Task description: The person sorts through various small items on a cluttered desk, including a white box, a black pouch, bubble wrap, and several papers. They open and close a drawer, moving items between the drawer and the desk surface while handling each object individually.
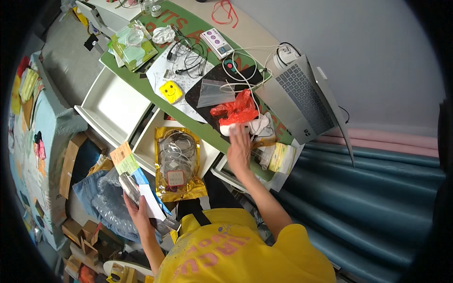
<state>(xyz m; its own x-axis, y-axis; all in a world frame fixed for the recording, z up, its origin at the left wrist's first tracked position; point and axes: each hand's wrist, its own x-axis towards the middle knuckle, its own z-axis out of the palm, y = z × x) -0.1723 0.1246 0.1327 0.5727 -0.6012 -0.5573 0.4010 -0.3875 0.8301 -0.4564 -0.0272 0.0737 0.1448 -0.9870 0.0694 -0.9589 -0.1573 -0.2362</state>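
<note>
My left hand (137, 214), low on the left, is closed around a bundle of flat packages (150, 200) with white, blue, green and orange parts. My right hand (239, 152) reaches over the desk's near edge, fingers stretched out and slightly blurred. Its fingertips overlap a smooth white object (228, 129); I cannot tell whether they touch it. Just beyond lies a crumpled red plastic bag (241, 107). Between my hands, a gold-edged clear pouch (177, 151) with coiled cables rests over an open white drawer (205, 162).
The green desk mat (184, 115) carries a yellow smiley item (171, 92), black cables (191, 59) and a clear bag (214, 93). An open laptop (302, 101) stands at the right with white cords beside it. Another white drawer (113, 106) is pulled out at the left.
</note>
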